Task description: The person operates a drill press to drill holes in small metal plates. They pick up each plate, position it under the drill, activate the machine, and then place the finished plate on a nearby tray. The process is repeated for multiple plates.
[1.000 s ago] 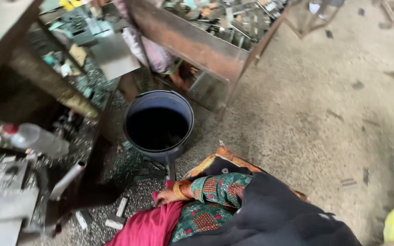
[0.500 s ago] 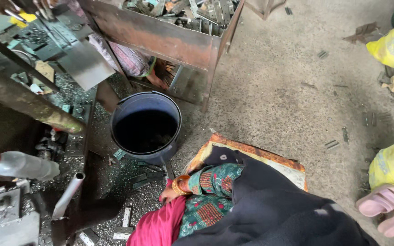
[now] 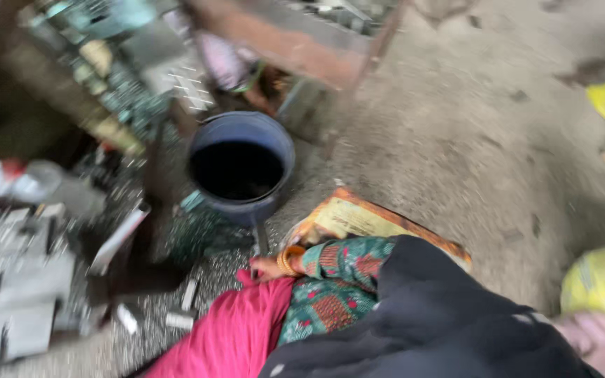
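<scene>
Beside the blue bucket [image 3: 241, 168], one hand [image 3: 269, 267] grips an upright rod [image 3: 261, 239]; other hand unseen

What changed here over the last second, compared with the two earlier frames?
Mostly the view: it swung, so the blue bucket now sits right of where it was a second ago, and the picture is blurred. A yellow-clad person has come into view at right. The hand with bangles stays low by the pink cloth, below the bucket; the printed sack lies as before.

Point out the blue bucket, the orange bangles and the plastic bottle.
blue bucket [image 3: 283, 143]: head view, right rim.
orange bangles [image 3: 289, 260]: head view, on the wrist.
plastic bottle [image 3: 33, 183]: head view, clear body.
</scene>
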